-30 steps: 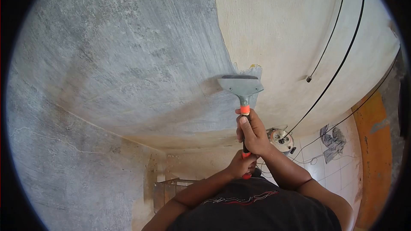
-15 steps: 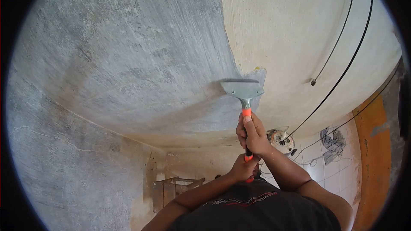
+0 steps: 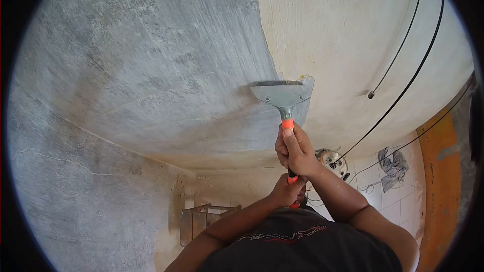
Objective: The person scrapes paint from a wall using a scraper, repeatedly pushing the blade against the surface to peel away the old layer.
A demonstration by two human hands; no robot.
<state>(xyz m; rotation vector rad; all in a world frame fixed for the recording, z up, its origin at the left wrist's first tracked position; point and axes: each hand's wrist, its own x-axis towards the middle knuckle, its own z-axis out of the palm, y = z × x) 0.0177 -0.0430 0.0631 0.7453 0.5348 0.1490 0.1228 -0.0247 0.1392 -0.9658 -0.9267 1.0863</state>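
A long scraper (image 3: pixel 278 93) with a wide metal blade and an orange and black handle points up at the wall. My right hand (image 3: pixel 296 150) is wrapped round the upper handle, just below the orange collar, thumb along it. Lower down, my left hand (image 3: pixel 289 191) grips the handle near its end. The blade lies by the border between the bare grey wall (image 3: pixel 201 70) and the cream coating (image 3: pixel 343 30). A small ragged edge of coating shows just above the blade's right end. Whether the blade touches the wall is hard to tell.
Black cables (image 3: pixel 414 73) hang at the right. A round device (image 3: pixel 333 162) and a crumpled grey cloth (image 3: pixel 393 168) are on the tiled floor (image 3: pixel 370 191). A wooden stool (image 3: pixel 194 221) stands at lower left, an orange panel (image 3: pixel 439 171) at far right.
Both hands have moved up and slightly left with the scraper. Its blade now sits higher, closer to the ragged edge of the coating.
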